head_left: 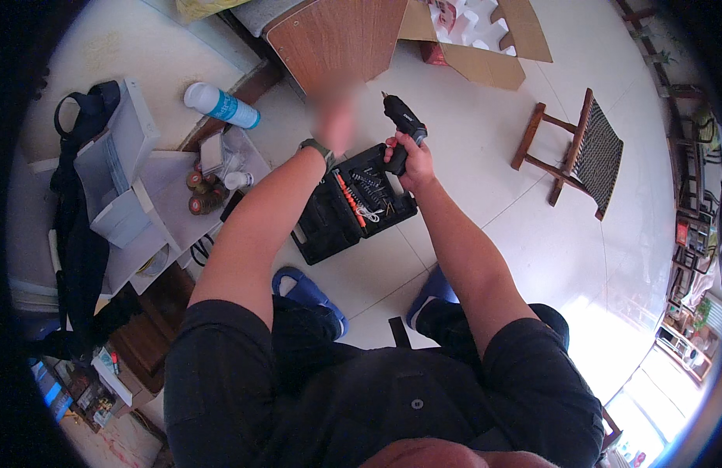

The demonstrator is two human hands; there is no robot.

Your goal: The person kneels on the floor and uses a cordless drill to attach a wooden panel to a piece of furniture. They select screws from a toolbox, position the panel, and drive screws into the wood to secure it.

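Observation:
My right hand point(415, 161) is wrapped round the grip of a black cordless screwdriver point(405, 118). The tool's tip points up and to the left, away from me. Below both hands, an open black tool case point(323, 240) lies on the floor. Dark bits point(366, 186), an orange strip point(350, 199) and a white cable point(368, 213) sit inside it. My left hand point(337, 131) reaches past the case's far left corner, close to a brown wooden board point(341, 39). That hand is smeared, so its fingers and anything in them cannot be made out.
On the right stands a low folding stool point(599, 160) with a woven seat. An open cardboard box point(482, 65) with white foam is at the far side. To the left are a white and blue spray can point(229, 108) and a cluttered low shelf point(162, 175). Blue slippers point(308, 296) are on my feet.

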